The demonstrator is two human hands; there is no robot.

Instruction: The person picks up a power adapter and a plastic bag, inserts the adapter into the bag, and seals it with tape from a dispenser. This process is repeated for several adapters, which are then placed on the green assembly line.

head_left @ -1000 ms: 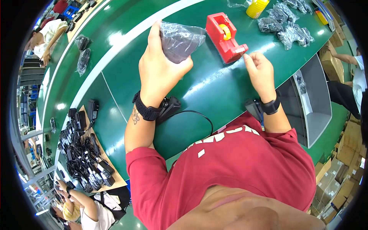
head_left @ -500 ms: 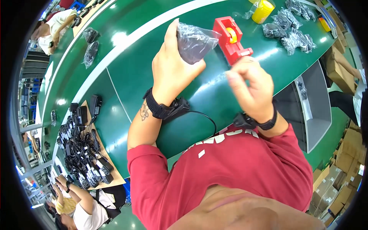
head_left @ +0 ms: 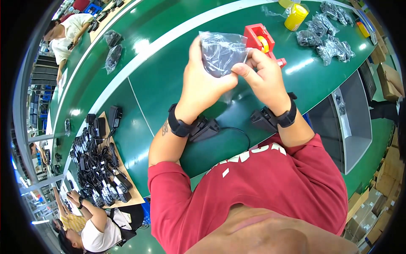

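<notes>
— Bag point(head_left: 220, 53) up in both hands, a clear plastic one with something dark inside, held above the green table point(head_left: 169, 84), just in front of the red tape dispenser point(head_left: 260, 42).

— Who's got what?

— Left hand point(head_left: 203, 86) is wrapped round the bag's lower edge, thumb up its side, propping it so the flap faces the other hand. Right hand point(head_left: 264, 78) has its fingers pinched tight on the bag's near corner, probably pressing that flap down.

— And beyond the dispenser?

— A yellow tape roll point(head_left: 295, 16) and a heap of filled bags point(head_left: 327, 36), further right. Likely kept handy, all within reach.
</notes>
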